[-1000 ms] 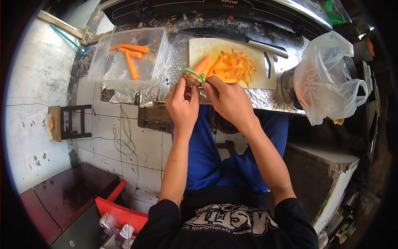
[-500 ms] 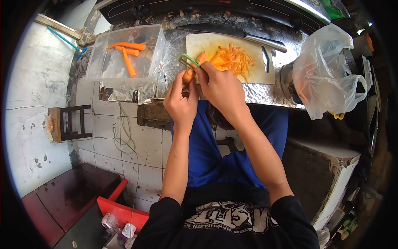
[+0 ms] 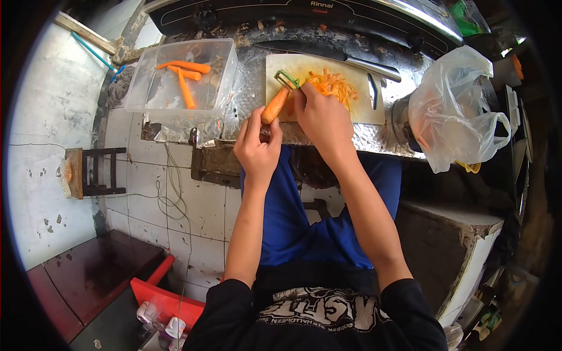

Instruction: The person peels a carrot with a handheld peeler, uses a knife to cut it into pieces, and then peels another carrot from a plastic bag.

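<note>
An orange carrot [image 3: 274, 107] slants over the left edge of the pale cutting board [image 3: 364, 114]. My left hand [image 3: 257, 145] grips its thick near end between thumb and fingers. In my right hand [image 3: 323, 117] is a green-handled peeler [image 3: 287, 79], its blade lying across the carrot's far end. My fingers hide most of the peeler's handle. A heap of orange peelings [image 3: 332, 85] lies on the board just beyond my right hand.
A clear plastic box [image 3: 153, 100] with several carrots [image 3: 186, 88] stands at the left. Behind the board lies a large knife [image 3: 372, 66], before a black stove [image 3: 246, 19]. A white plastic bag [image 3: 453, 111] hangs at the counter's right.
The peeler has moved from the carrot's near part to its far end, away from me. More of the carrot shows now, and my hands are farther apart. The view has shifted slightly.
</note>
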`<state>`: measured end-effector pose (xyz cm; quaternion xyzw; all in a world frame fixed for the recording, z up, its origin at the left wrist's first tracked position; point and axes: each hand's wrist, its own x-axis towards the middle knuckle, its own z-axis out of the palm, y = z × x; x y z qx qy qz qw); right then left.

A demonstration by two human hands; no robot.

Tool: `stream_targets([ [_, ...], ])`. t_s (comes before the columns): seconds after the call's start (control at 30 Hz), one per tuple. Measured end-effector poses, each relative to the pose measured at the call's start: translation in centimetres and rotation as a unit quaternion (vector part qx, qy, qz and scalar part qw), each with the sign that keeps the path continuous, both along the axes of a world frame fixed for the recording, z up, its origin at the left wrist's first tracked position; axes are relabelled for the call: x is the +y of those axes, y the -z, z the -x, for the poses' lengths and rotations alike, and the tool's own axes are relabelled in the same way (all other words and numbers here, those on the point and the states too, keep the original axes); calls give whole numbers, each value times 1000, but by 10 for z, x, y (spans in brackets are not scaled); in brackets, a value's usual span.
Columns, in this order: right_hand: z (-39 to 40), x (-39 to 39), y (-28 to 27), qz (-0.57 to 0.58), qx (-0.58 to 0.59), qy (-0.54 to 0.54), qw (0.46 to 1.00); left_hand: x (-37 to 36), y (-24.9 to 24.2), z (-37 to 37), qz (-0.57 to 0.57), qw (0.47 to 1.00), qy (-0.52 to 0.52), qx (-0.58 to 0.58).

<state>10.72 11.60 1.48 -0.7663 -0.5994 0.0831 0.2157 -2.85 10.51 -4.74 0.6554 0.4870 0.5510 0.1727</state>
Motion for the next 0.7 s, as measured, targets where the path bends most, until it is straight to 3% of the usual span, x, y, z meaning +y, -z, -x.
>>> stream_targets([
  [0.43, -22, -1, -15, -37, 6, 68, 997, -6, 4, 5, 35, 998, 13, -51],
  [0.53, -26, -7, -20, -137, 70, 12, 988, -5, 1, 3, 8, 999, 14, -30],
  [0.57, -24, -12, -19, -137, 70, 12, 988, -4, 1, 2, 3, 999, 9, -31],
  [0.63, -15, -25, -13, -89, 122, -104, 983, -4, 1, 0, -2, 999, 2, -34],
  [0.7, -1, -39, -7, -95, 109, -125, 982, -4, 0, -2, 1, 1000, -4, -30],
])
